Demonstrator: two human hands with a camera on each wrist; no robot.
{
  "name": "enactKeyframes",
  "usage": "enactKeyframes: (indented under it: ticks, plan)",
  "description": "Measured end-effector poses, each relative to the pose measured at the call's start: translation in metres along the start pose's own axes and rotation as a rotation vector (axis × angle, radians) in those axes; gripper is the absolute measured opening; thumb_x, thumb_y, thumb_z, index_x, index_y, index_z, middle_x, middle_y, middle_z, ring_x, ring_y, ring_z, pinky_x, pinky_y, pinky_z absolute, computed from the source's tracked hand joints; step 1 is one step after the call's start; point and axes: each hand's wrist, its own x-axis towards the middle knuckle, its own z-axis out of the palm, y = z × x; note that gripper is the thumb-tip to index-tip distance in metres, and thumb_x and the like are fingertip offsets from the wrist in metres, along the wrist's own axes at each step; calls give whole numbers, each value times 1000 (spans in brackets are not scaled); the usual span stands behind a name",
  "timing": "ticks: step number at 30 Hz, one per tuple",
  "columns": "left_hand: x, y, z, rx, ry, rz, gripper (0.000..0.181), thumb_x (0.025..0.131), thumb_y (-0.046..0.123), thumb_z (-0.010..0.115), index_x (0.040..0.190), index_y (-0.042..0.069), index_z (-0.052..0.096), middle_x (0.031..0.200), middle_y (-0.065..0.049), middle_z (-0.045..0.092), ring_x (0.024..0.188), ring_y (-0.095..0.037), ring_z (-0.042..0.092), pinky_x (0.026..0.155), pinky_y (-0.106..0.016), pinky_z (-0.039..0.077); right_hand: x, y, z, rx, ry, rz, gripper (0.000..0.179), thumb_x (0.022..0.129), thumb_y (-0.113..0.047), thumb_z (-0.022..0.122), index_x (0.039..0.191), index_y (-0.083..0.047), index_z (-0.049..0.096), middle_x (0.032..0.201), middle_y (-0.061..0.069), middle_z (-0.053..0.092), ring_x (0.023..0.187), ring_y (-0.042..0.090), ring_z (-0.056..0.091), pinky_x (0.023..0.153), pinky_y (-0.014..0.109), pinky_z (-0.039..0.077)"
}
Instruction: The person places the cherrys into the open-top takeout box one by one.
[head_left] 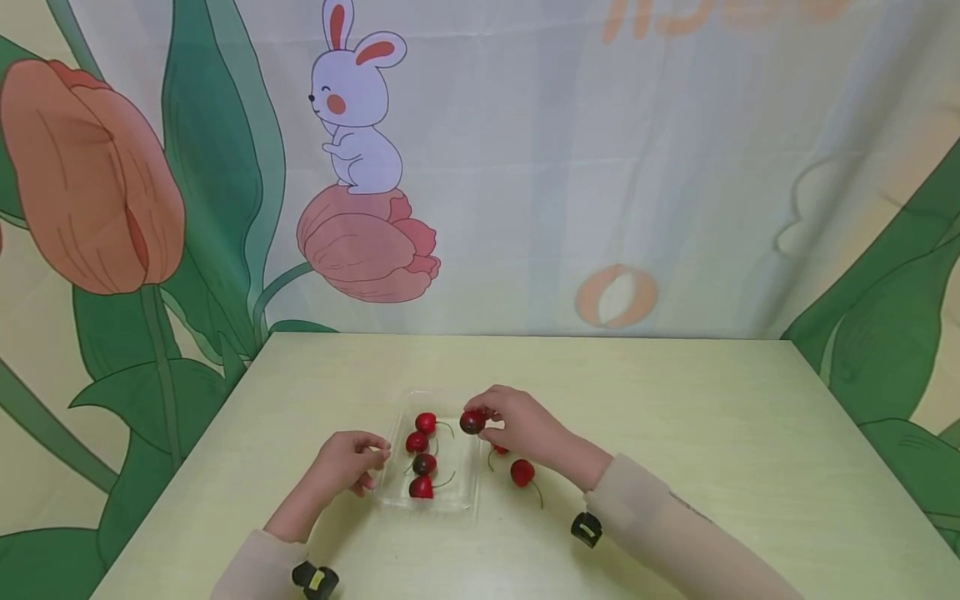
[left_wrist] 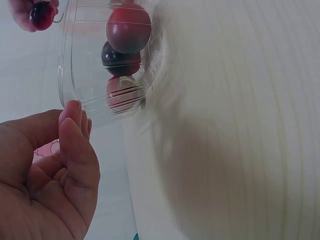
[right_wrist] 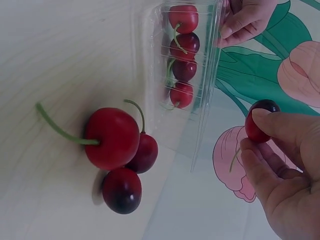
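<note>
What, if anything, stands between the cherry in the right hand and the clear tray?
Nothing visible: the right hand holds the cherry above rim height, the tray looks uncovered, and the left hand is at its edge.

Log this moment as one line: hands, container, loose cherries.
right hand: pinches dark-red cherry; left hand: pinches clear plastic container at rim; inside container: four cherries; on table beside container: three loose cherries

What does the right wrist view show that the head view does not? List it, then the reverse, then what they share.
Right wrist only: a third loose cherry, dark-tipped.
Head only: the printed rabbit and both sleeves.
Both: the right hand pinching a cherry, the left hand, the clear container holding four cherries, two loose cherries, the table.
</note>
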Motion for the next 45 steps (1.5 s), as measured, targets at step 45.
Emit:
enactKeyframes:
  ticks: [45]
  plan:
    - [0,0,0,-8,-9,-9,23,98,7,62,114,-7,68,87,-12,67,54,-12,56,51,-25,52,45,-8,35,-48,-133,-35,30,92,0,71,122,-3,71,120,13,72,110,27,66,101,42,55]
